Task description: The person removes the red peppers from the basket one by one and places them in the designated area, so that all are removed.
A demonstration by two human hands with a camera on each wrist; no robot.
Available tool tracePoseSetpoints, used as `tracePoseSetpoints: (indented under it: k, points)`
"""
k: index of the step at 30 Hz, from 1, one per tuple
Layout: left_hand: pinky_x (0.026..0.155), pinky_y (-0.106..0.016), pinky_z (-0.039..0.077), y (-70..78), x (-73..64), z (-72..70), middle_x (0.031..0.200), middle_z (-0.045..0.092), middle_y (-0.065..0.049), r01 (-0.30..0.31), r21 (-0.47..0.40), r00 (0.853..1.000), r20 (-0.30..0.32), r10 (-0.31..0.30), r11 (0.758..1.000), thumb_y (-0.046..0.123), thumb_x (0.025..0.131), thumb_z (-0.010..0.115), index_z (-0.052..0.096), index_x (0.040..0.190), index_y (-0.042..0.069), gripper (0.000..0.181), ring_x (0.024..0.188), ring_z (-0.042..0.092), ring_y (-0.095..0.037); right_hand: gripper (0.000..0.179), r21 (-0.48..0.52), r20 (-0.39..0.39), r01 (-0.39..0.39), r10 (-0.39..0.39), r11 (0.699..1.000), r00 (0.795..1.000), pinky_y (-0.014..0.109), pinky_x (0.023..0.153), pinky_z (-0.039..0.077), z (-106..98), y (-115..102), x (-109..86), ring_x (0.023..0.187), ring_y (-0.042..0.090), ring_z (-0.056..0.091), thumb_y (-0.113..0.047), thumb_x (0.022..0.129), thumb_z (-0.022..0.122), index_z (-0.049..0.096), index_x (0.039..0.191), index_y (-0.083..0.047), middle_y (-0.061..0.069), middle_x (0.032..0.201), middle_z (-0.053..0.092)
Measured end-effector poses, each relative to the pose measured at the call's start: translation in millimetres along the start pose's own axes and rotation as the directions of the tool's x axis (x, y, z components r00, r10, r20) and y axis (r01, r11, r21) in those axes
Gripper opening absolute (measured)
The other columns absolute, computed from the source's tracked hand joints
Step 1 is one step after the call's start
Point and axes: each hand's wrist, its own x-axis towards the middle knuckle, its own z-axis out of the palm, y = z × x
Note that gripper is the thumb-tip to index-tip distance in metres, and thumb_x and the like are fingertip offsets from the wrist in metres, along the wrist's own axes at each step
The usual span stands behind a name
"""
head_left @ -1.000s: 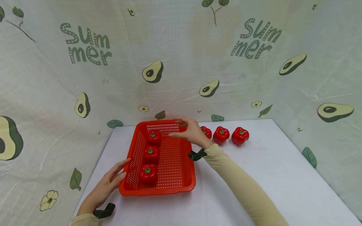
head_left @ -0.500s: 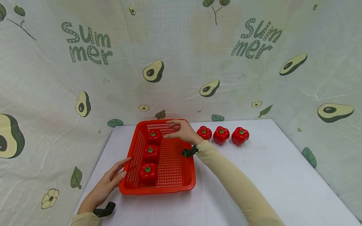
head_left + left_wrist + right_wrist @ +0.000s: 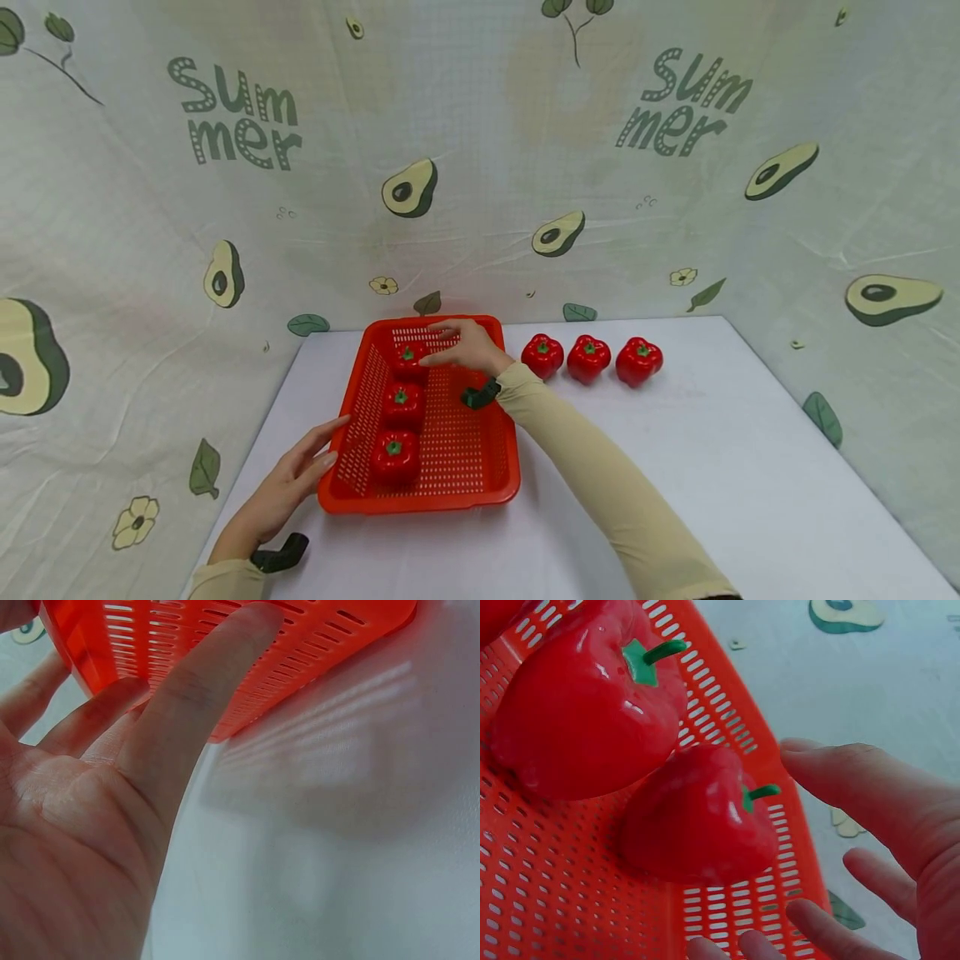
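Observation:
A red perforated plastic basket point(image 3: 420, 506) holds three glossy red bell peppers in a row along its left side: the far pepper point(image 3: 409, 357), the middle pepper point(image 3: 403, 405) and the near pepper point(image 3: 395, 458). My right hand point(image 3: 472, 347) hovers over the basket's back part, fingers spread, close beside the far pepper. In the right wrist view, thumb and fingers stand apart around that pepper point(image 3: 701, 825), holding nothing. My left hand point(image 3: 283, 487) rests its extended fingers against the basket's left side; the left wrist view shows its thumb point(image 3: 202, 682) along the slotted wall point(image 3: 300, 660).
Three more red bell peppers stand in a row right of the basket: one closest to it point(image 3: 542, 357), a middle one point(image 3: 588, 359) and an outer one point(image 3: 638, 362). They sit on a white table point(image 3: 675, 450). A patterned cloth point(image 3: 480, 167) hangs behind and at both sides.
My right hand has moved left across the basket, from its back right rim to the far pepper. The left hand and the basket stay nearly where they were.

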Motion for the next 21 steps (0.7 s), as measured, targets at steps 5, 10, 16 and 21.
tracePoseSetpoints:
  k: [5,10,16,21]
  points:
    - [0.088,-0.042,0.056,-0.8,-0.3,-0.4,0.162,0.020,-0.001,-0.013,-0.007,1.000,0.002,0.013,1.000,0.022,0.105,0.050,0.035,0.153,0.035,0.052,0.128,0.054,-0.023,0.068,0.015,-0.010,-0.048,0.048,0.999,0.999,0.046,0.081,0.058,7,2,8.7,0.105,0.026,0.059,-0.026,0.079,0.087,0.058,0.138,-0.010,0.019,0.132,0.056]
    - [0.088,-0.042,0.056,-2.0,-0.3,-1.1,0.163,0.019,-0.003,-0.036,0.004,0.999,0.013,0.036,0.999,0.022,0.106,0.049,0.034,0.154,0.033,0.052,0.128,0.054,-0.023,0.070,0.017,0.000,-0.065,0.065,0.998,0.998,0.048,0.083,0.057,15,4,16.6,0.107,0.026,0.058,-0.024,0.078,0.087,0.057,0.140,-0.010,0.019,0.133,0.055]
    - [0.088,-0.043,0.056,-2.2,-2.2,-2.5,0.164,0.015,-0.011,-0.088,0.011,0.995,0.048,0.087,0.996,0.021,0.107,0.046,0.030,0.156,0.028,0.052,0.128,0.055,-0.025,0.071,-0.003,0.014,-0.083,0.083,0.997,0.996,0.053,0.089,0.054,24,2,21.7,0.109,0.029,0.054,-0.024,0.079,0.087,0.055,0.141,-0.010,0.018,0.131,0.056]
    - [0.090,-0.041,0.055,0.1,-3.5,-1.9,0.164,0.015,-0.011,-0.103,0.020,0.993,0.064,0.101,0.994,0.020,0.107,0.045,0.030,0.156,0.027,0.052,0.130,0.053,-0.027,0.073,-0.035,0.003,-0.082,0.082,0.996,0.997,0.051,0.088,0.054,29,0,24.1,0.109,0.029,0.056,-0.024,0.077,0.088,0.055,0.141,-0.010,0.018,0.128,0.057]
